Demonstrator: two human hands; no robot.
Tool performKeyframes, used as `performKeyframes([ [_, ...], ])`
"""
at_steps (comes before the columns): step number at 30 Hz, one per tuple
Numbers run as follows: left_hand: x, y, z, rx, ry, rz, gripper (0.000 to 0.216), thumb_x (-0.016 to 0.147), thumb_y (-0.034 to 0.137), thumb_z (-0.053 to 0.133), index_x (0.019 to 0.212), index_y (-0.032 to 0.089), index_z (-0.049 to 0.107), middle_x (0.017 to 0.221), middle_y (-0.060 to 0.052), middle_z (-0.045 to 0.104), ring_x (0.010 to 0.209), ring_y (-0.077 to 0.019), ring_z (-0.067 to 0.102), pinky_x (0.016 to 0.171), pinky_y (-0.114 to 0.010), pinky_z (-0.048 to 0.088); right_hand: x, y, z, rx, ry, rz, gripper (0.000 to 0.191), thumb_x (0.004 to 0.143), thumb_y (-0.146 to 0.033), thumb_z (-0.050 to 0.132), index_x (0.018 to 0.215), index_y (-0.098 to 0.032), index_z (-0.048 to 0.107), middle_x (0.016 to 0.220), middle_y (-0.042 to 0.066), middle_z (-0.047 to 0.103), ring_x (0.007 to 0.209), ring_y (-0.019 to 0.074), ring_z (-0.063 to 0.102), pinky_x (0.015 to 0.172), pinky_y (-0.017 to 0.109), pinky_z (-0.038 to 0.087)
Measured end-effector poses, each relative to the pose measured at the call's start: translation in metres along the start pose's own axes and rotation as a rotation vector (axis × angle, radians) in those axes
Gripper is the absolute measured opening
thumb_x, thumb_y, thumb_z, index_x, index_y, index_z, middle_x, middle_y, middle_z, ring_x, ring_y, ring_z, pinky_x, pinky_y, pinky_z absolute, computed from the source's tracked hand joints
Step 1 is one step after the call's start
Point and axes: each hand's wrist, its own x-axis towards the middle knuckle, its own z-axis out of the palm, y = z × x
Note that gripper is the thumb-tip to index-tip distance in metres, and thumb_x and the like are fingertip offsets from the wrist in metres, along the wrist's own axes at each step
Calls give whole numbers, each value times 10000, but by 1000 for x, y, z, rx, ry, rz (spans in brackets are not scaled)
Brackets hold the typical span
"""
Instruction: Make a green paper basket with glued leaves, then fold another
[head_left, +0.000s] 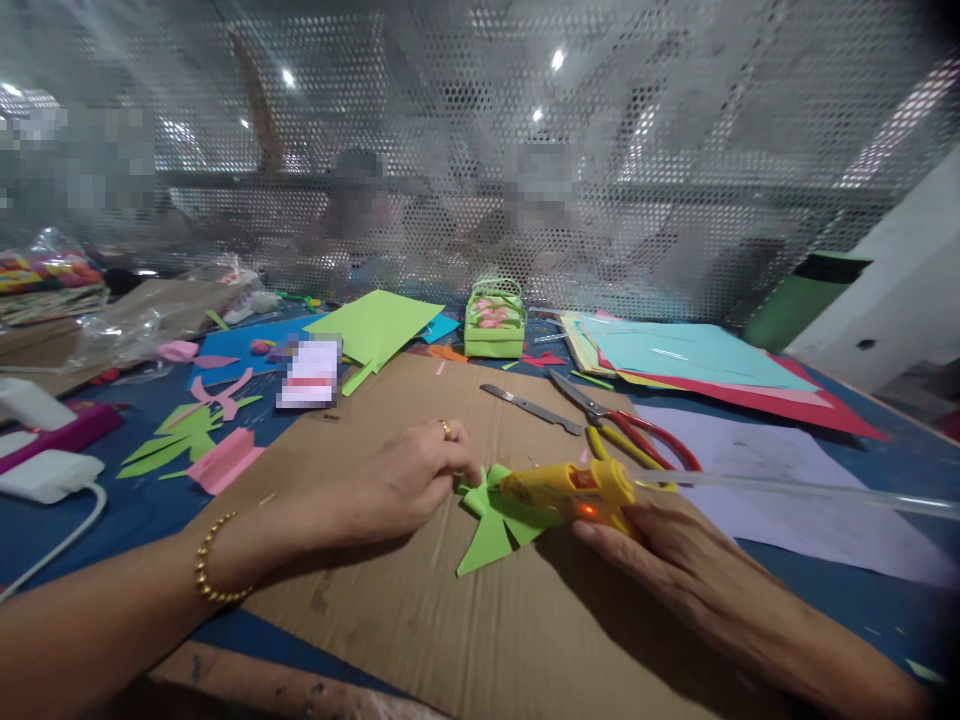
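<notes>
My right hand [660, 550] grips a yellow hot glue gun [577, 490] whose clear glue stick [787, 490] trails to the right. Its nozzle points left at a green paper leaf cut-out [499, 520] lying on a brown cardboard sheet [465, 620]. My left hand [412, 475], with a ring and a bead bracelet, pinches the cut-out's top with closed fingers and holds it down.
Scissors [622, 425] and a small blade [529, 407] lie behind the gun. Stacked coloured paper [690, 355] is at right, a green paper basket [495, 320] behind, pink and green scraps [217, 440] at left, a white charger [45, 475] far left. A perforated screen [480, 150] stands behind.
</notes>
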Motion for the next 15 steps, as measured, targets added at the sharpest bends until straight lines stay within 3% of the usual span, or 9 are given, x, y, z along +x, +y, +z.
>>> performKeyframes([
  [15,-3,6,1,95,-48,32,301,945,44,433,953,193,694,964,-58,597,911,-186,556,821,-320,432,0,-2,0,-20,2,-13,390,963,-567,493,887,-275,740,807,62,717,868,285,678,806,432,571],
])
